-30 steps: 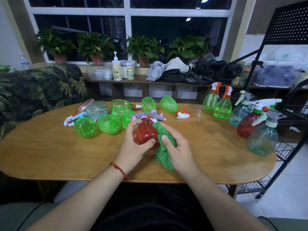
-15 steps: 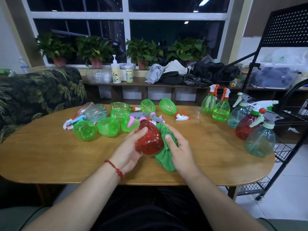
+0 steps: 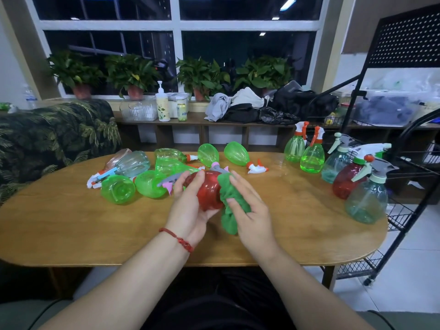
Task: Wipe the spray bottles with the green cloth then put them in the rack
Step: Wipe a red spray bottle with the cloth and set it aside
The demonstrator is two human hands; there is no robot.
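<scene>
Red spray bottle (image 3: 209, 191) has turned in the left hand (image 3: 188, 210), which grips it. Right hand (image 3: 252, 220) pinches green cloth (image 3: 228, 222) against it.

A rounded wooden tabletop (image 3: 71, 229) is lying under the left grip (image 3: 188, 210) and right grip (image 3: 250, 217). Far beyond them a white-framed window (image 3: 176, 25) is showing darkness and reflecting ceiling lights, potted plants (image 3: 133, 75) lining its sill. Below it a low wooden shelf (image 3: 238, 126) is carrying heaped clothes (image 3: 240, 103). Left of the left grip a leaf-patterned sofa (image 3: 54, 134) is sitting; right of the right grip pale floor tiles (image 3: 409, 258) are showing.
</scene>
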